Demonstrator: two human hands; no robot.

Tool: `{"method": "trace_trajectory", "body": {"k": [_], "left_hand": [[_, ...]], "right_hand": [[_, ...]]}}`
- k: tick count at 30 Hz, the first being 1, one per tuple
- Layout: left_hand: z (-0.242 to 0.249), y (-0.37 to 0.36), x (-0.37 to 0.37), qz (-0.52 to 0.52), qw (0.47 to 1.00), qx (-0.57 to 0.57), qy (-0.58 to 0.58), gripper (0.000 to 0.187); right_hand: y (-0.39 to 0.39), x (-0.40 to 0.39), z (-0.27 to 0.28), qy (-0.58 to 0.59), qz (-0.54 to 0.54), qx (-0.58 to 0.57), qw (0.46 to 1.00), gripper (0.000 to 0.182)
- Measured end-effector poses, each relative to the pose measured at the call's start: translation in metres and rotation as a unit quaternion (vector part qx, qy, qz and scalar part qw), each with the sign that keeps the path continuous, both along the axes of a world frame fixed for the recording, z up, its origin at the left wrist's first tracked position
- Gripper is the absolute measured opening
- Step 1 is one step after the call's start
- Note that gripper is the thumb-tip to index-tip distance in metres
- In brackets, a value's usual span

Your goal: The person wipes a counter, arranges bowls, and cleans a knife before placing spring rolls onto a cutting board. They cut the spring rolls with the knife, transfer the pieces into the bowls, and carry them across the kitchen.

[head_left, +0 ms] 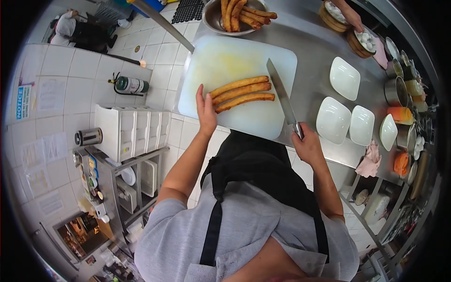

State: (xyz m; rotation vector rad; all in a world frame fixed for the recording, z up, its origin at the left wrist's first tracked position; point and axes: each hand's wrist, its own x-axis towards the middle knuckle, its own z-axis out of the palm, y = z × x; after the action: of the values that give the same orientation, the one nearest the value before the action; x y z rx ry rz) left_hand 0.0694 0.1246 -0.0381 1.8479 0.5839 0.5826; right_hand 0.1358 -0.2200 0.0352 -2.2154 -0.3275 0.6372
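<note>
Golden-brown fried sticks [243, 91], three long, rough-skinned and gently curved, lie side by side on a white plastic cutting board [235, 58] with rounded corners and a yellow stain. Smooth steel makes up the counter [308, 61] beneath it, and a round, shiny metal bowl [212, 18] at the far side holds a heap of similar sticks [236, 15]. The left grip [206, 110] is loose and spread, fingers extended, at the left ends of the three sticks. The right grip [307, 144] is wrapped around the handle of a long, pointed steel knife [283, 94], its blade slanting just beside their right ends; whether it touches the board I cannot tell. The three sticks thus lie between the two grips, slightly beyond them. The board's near edge comes up to the counter's edge, in front of the black cloth apron [249, 160]. Beyond the sticks, the stained stretch gives room for moving; rightward, a strip of steel separates the board from four glossy white bowls [333, 121].
</note>
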Motion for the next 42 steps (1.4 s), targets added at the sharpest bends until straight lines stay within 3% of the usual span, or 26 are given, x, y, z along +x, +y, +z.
{"method": "trace_trajectory", "body": {"k": [4,6,8,9,11,12,14,16,19,21,25,27,29,32,34,37,40,42], "left_hand": [[-0.021,-0.022,-0.009,0.037,0.994,-0.083,-0.06,0.056],[-0.017,-0.015,-0.015,0.039,0.995,-0.068,-0.061,0.061],[-0.006,-0.004,-0.019,-0.001,0.98,0.197,0.001,0.078],[0.004,-0.002,-0.014,-0.005,0.981,0.195,-0.004,0.078],[0.023,-0.005,-0.004,-0.124,0.92,0.369,0.049,0.097],[0.021,-0.007,0.0,-0.126,0.921,0.365,0.045,0.097],[0.018,-0.011,0.017,-0.231,0.9,0.35,0.122,0.108],[0.01,-0.011,0.024,-0.228,0.889,0.38,0.118,0.097],[-0.002,-0.006,0.027,-0.257,0.876,0.391,0.12,0.084],[-0.006,-0.008,0.024,-0.23,0.877,0.419,0.038,0.075],[-0.002,0.004,0.025,-0.253,0.88,0.399,0.056,0.076],[0.005,0.033,0.033,-0.208,0.91,0.356,0.042,0.075],[0.022,0.084,0.039,-0.159,0.968,0.191,0.041,0.069],[0.041,0.131,0.035,-0.134,0.967,0.206,0.068,0.057],[0.057,0.133,0.025,-0.167,0.933,0.281,0.15,0.051],[0.044,0.099,0.024,-0.23,0.918,0.31,0.086,0.056],[0.037,0.058,0.029,-0.295,0.889,0.341,0.079,0.063],[0.031,0.043,0.032,-0.326,0.871,0.357,0.084,0.067]], "right_hand": [[0.009,-0.007,-0.004,-0.009,0.018,-0.02,1.0,0.03],[0.013,-0.008,-0.003,0.031,-0.014,-0.02,0.999,0.031],[0.009,-0.015,-0.017,0.012,-0.028,-0.014,0.999,0.033],[0.008,-0.018,-0.021,-0.002,-0.041,-0.007,0.999,0.035],[0.015,-0.025,-0.02,-0.029,-0.052,-0.021,0.998,0.036],[0.02,-0.027,-0.018,-0.053,-0.057,-0.034,0.996,0.038],[0.031,-0.023,-0.007,-0.04,-0.052,-0.048,0.997,0.039],[0.042,-0.016,-0.003,-0.026,-0.049,-0.064,0.996,0.04],[0.064,-0.018,-0.017,-0.123,-0.049,-0.089,0.987,0.037],[0.08,-0.026,-0.022,-0.159,-0.052,-0.101,0.981,0.032],[0.082,-0.033,-0.013,-0.125,-0.107,-0.095,0.982,0.028],[0.071,-0.034,-0.02,-0.132,-0.123,-0.087,0.98,0.028],[0.054,-0.029,-0.026,-0.155,-0.105,-0.104,0.977,0.029],[0.042,-0.029,-0.01,-0.165,-0.094,-0.12,0.974,0.031],[0.046,-0.029,0.01,-0.156,-0.097,-0.119,0.976,0.031],[0.071,-0.041,0.023,-0.115,-0.121,-0.099,0.981,0.029],[0.106,-0.046,0.023,-0.127,-0.039,-0.077,0.988,0.021],[0.126,-0.046,0.023,-0.14,0.029,-0.138,0.98,0.018]]}}
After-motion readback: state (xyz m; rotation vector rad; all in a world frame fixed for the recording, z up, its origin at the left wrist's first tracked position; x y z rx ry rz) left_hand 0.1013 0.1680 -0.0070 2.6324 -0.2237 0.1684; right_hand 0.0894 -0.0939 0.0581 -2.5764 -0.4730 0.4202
